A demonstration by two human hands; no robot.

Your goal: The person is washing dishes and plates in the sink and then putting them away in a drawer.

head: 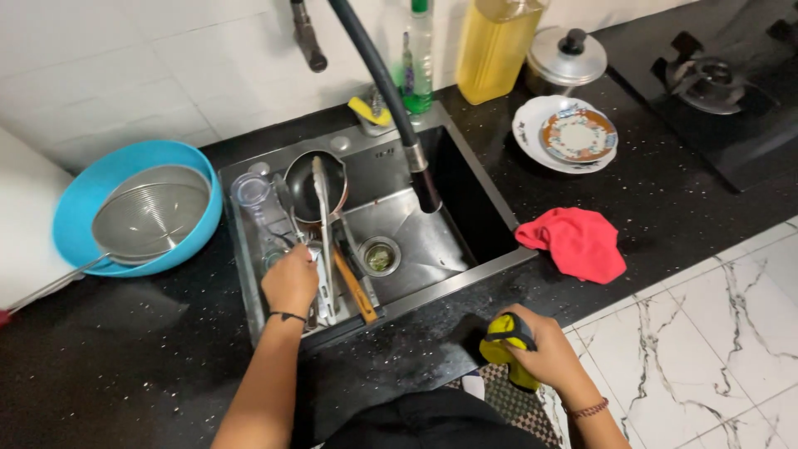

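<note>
Both hands are busy at the sink (465, 278). Left hand (291, 278) reaches down into the left part of the basin, fingers curled closed around the handles of the utensils (326, 274) piled there; just which piece it grips cannot be told, as the hand covers it. Right hand (544, 353) is closed around a yellow sponge (505, 345) with a dark band, held at the bench (125, 366) edge, clear of the basin.

Metal tongs (321, 212) lie lengthwise across a small dark pan (316, 185), with a wooden-handled tool (356, 287) just beside the hand and a clear glass (251, 193) standing at the back left corner. These pieces look wet, so the metal is likely slippery; it is stiff and fairly light, best taken by the handles rather than the working ends. That glass seems fragile and sits close to the pile. Soft and squashy, the sponge should be easy to hold anywhere.

A dark faucet hose (391, 100) arches over the drain (380, 256). On the bench, a blue bowl (79, 208) holds a metal strainer (150, 216) to the left, a red cloth (578, 241) lies right of the sink, and plates (565, 133) are stacked behind it near a stove (715, 91).
</note>
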